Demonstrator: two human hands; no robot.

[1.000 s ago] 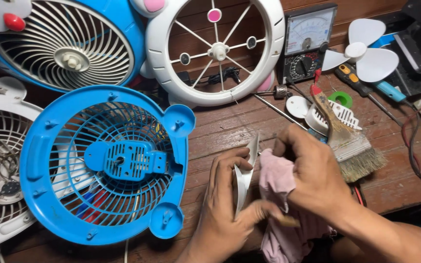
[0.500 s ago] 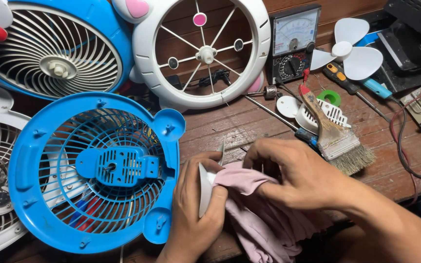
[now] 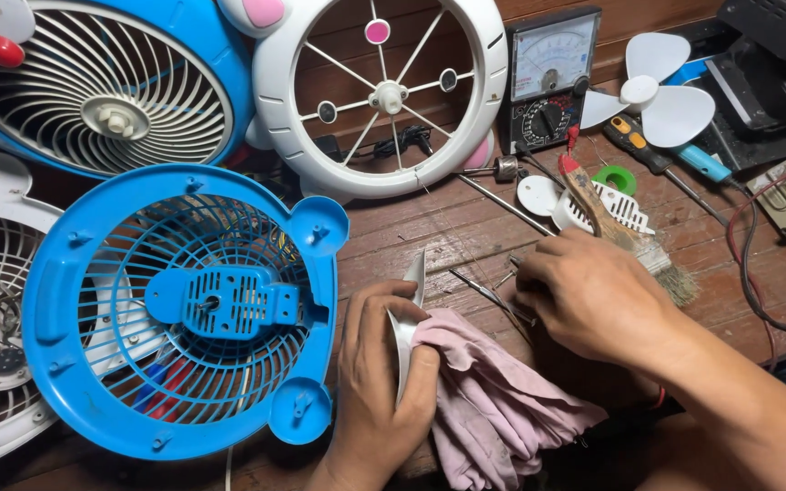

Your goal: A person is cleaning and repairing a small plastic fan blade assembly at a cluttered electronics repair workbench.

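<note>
My left hand [image 3: 379, 382] grips a white fan blade piece [image 3: 408, 318] held on edge, together with a fold of a pink cloth [image 3: 493, 400] that drapes down toward me. My right hand [image 3: 593, 295] has let go of the cloth and rests on the wooden bench, fingers curled over thin metal rods and screws [image 3: 488, 289]. Whether it pinches one of them is hidden by the fingers. A blue fan rear grille [image 3: 184, 309] lies just left of my left hand.
A paintbrush [image 3: 620, 227] lies beyond my right hand. A white round fan guard [image 3: 379, 91], a blue fan front [image 3: 111, 82], an analog multimeter [image 3: 548, 77], a white three-blade propeller [image 3: 652, 91], screwdrivers [image 3: 666, 155] and wires [image 3: 757, 264] crowd the back of the bench.
My right hand left the cloth and moved right and forward onto the bench by the metal rods. The left hand keeps the blade and cloth, now lower and nearer me.
</note>
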